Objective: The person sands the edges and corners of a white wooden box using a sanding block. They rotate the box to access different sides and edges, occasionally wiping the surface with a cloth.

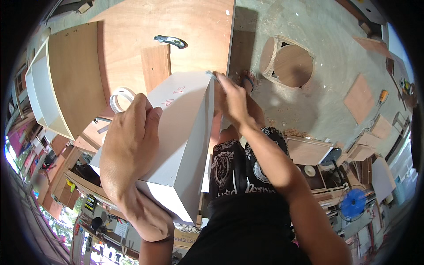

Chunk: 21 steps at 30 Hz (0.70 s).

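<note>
A long light-grey box-shaped panel piece (179, 122) with red handwriting lies on the plywood table (202, 23) and reaches toward my body. My right hand (233, 99) is at its far right corner, its fingers closed on a small pale scraper or pad (210, 75) that touches the corner. Above the left side of the piece is my left hand (132, 145), thumb against curled fingers; whether it holds something is hidden. Just beyond that hand stand rolls of white edge-banding tape (120, 97). Past the piece lie a brown wooden board (155, 64) and a utility knife (170, 41).
An open plywood cabinet (74, 76) stands at the table's left. On the concrete floor to the right are a round-topped wooden stool frame (291, 64), a loose plywood square (359, 97) and an orange-handled tool (383, 97). A blue fan (353, 202) is at lower right.
</note>
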Each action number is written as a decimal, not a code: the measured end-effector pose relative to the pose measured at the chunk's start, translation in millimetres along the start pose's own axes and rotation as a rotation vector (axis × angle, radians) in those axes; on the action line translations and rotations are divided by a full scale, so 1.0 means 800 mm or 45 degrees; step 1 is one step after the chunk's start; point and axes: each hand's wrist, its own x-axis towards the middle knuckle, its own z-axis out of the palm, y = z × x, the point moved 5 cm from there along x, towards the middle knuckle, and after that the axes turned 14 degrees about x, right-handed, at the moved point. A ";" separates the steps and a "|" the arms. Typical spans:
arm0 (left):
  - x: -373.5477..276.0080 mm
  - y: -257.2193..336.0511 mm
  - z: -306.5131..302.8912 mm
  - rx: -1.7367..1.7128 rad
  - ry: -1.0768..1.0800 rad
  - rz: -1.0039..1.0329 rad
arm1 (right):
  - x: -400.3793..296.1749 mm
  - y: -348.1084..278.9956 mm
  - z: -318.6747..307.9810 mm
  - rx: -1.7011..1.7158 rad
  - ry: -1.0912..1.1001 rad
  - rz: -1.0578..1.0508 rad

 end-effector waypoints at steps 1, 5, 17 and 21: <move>0.001 -0.002 0.001 -0.036 -0.013 -0.060 | -0.005 0.002 0.014 -0.024 -0.121 -0.016; -0.001 -0.007 0.002 -0.098 0.017 -0.169 | -0.054 -0.048 0.040 -0.058 -0.126 -0.197; -0.001 0.002 0.008 0.014 -0.014 -0.304 | -0.102 -0.059 0.058 0.067 -0.125 -0.201; 0.000 0.020 0.012 0.047 -0.106 -0.250 | -0.058 -0.005 0.051 0.121 -0.072 -0.115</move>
